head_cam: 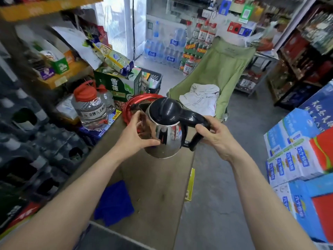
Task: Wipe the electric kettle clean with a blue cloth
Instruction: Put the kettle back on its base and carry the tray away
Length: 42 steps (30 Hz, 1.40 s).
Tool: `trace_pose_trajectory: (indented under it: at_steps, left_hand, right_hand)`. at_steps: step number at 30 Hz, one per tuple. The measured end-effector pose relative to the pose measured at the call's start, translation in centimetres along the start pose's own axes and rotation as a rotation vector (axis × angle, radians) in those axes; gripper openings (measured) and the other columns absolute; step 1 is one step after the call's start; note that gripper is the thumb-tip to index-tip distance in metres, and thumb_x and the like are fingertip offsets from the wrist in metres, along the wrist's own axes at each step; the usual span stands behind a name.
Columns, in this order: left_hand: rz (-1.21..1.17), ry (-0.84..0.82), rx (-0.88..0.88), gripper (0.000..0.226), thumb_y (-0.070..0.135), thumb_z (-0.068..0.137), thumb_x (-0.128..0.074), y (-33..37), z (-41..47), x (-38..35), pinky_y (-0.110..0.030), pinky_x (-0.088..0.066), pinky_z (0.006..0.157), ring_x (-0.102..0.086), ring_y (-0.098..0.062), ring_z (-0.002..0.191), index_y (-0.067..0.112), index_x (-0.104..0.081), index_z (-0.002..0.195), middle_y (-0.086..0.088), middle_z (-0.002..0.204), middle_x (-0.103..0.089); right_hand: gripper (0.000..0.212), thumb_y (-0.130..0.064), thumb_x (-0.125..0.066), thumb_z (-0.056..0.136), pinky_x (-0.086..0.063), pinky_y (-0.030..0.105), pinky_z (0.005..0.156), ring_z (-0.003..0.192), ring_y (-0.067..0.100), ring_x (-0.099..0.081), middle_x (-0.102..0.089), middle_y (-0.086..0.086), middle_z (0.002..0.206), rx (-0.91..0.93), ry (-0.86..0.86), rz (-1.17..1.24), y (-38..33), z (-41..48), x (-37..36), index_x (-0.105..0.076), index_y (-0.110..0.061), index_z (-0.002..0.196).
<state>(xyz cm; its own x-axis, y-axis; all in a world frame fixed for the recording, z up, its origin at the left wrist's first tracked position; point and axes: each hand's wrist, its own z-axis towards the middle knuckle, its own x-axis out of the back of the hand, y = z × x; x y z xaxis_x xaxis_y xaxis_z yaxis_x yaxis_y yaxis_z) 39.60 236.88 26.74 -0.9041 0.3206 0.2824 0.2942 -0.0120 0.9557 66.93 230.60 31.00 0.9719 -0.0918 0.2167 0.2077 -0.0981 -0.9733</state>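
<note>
Kettle [167,136] is held over the far half of the worktop [158,186], tilted, lid facing the camera. Right grip [216,138] is clenched round the black handle [195,121]. Left grip [137,134] holds the steel body on the spout side, thumb and fingers curled against it.

Blue cloth [115,202] lies crumpled on the worktop near its left edge, just beside the left forearm, well apart from the kettle and untouched.

Red ring [133,100] sits just behind the kettle at the worktop's far end. Big water jug [91,109] with a red cap stands off the left edge, among stacked crates. Green chair [221,69] stands beyond the far end. Open floor [225,186] runs along the right edge. Blue boxes [297,150] are stacked past it.
</note>
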Motion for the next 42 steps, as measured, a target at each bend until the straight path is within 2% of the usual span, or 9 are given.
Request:
trace_pose_trajectory:
  at_steps: [6, 10, 16, 22, 25, 31, 34, 38, 42]
  left_hand:
    - [0.058, 0.012, 0.047, 0.133, 0.044, 0.046, -0.093, 2.5, 0.7, -0.8, -0.051, -0.038, 0.112, -0.036, -0.013, 0.141, 0.036, -0.015, 0.153, 0.002, 0.154, -0.039]
    - [0.115, 0.043, 0.072, 0.135, 0.051, 0.043, -0.091, 2.7, 2.1, -2.9, -0.051, -0.04, 0.11, -0.036, -0.014, 0.14, 0.033, -0.015, 0.154, 0.006, 0.157, -0.033]
    - [0.165, 0.167, 0.12, 0.127, 0.04, 0.052, -0.094, 1.9, 5.0, -9.0, -0.035, -0.039, 0.107, -0.044, -0.014, 0.134, 0.026, -0.019, 0.154, 0.005, 0.156, -0.032]
    - [0.122, 0.271, 0.198, 0.132, 0.055, 0.044, -0.09, 1.3, 6.8, -14.2, -0.046, -0.043, 0.109, -0.047, -0.014, 0.132, 0.027, -0.021, 0.154, 0.007, 0.155, -0.033]
    - [0.098, 0.32, 0.219, 0.127, 0.047, 0.047, -0.093, 0.6, 7.7, -15.1, -0.044, -0.048, 0.104, -0.05, -0.011, 0.127, 0.028, -0.024, 0.153, 0.009, 0.151, -0.036]
    - [0.102, 0.414, 0.277, 0.131, 0.048, 0.048, -0.092, -1.1, 10.6, -14.6, -0.046, -0.05, 0.101, -0.049, -0.01, 0.126, 0.026, -0.019, 0.154, 0.008, 0.154, -0.032]
    - [0.093, 0.452, 0.272, 0.136, 0.057, 0.042, -0.089, -1.1, 13.5, -13.2, -0.046, -0.05, 0.102, -0.048, -0.012, 0.127, 0.027, -0.018, 0.155, 0.007, 0.155, -0.03]
    - [0.099, 0.518, 0.275, 0.132, 0.043, 0.049, -0.093, -1.5, 18.2, -10.8, -0.042, -0.05, 0.102, -0.047, -0.009, 0.124, 0.023, -0.017, 0.156, 0.003, 0.157, -0.028]
    - [0.075, 0.585, 0.328, 0.143, 0.064, 0.036, -0.088, -2.8, 22.0, -8.3, -0.046, -0.048, 0.104, -0.049, -0.014, 0.129, 0.025, -0.019, 0.154, 0.005, 0.155, -0.033]
  right_hand:
    - [0.036, -0.017, -0.086, 0.076, -0.05, 0.033, 0.095, 0.094, 0.007, -0.062, -0.07, -0.015, 0.099, 0.044, -0.03, -0.042, -0.7, 1.1, 2.5, -0.072, -0.032, 0.106]
    - [0.037, -0.002, -0.084, 0.081, -0.047, 0.035, 0.095, 0.091, 0.006, -0.061, -0.07, -0.024, 0.09, 0.044, -0.078, -0.045, 1.1, 3.4, 5.0, -0.072, -0.029, 0.104]
    - [0.035, -0.021, -0.083, 0.074, -0.047, 0.032, 0.092, 0.094, 0.009, -0.063, -0.072, -0.022, 0.093, 0.056, -0.217, -0.097, 3.6, 8.7, 10.2, -0.072, -0.033, 0.105]
    - [0.039, -0.026, -0.084, 0.072, -0.051, 0.044, 0.099, 0.1, 0.014, -0.065, -0.073, -0.013, 0.101, 0.069, -0.333, -0.137, 5.7, 13.8, 14.2, -0.073, -0.03, 0.109]
    - [0.041, -0.034, -0.085, 0.07, -0.05, 0.039, 0.096, 0.099, 0.011, -0.065, -0.073, -0.014, 0.104, 0.052, -0.389, -0.124, 7.0, 15.8, 14.2, -0.073, -0.033, 0.109]
    - [0.038, -0.011, -0.084, 0.083, -0.046, 0.023, 0.09, 0.092, 0.001, -0.065, -0.072, -0.025, 0.095, 0.027, -0.503, -0.169, 7.7, 21.3, 12.6, -0.069, -0.035, 0.108]
    - [0.036, -0.024, -0.083, 0.077, -0.049, 0.025, 0.089, 0.097, 0.01, -0.066, -0.073, -0.022, 0.096, 0.053, -0.488, -0.18, 7.0, 25.1, 11.5, -0.07, -0.043, 0.104]
    - [0.039, -0.012, -0.081, 0.085, -0.048, 0.023, 0.089, 0.095, 0.005, -0.065, -0.072, -0.024, 0.095, 0.115, -0.523, -0.175, 6.4, 31.1, 9.4, -0.068, -0.04, 0.109]
    - [0.037, -0.02, -0.083, 0.079, -0.055, 0.037, 0.094, 0.097, 0.016, -0.067, -0.073, -0.021, 0.093, 0.152, -0.526, -0.188, 6.6, 36.9, 6.6, -0.072, -0.037, 0.109]
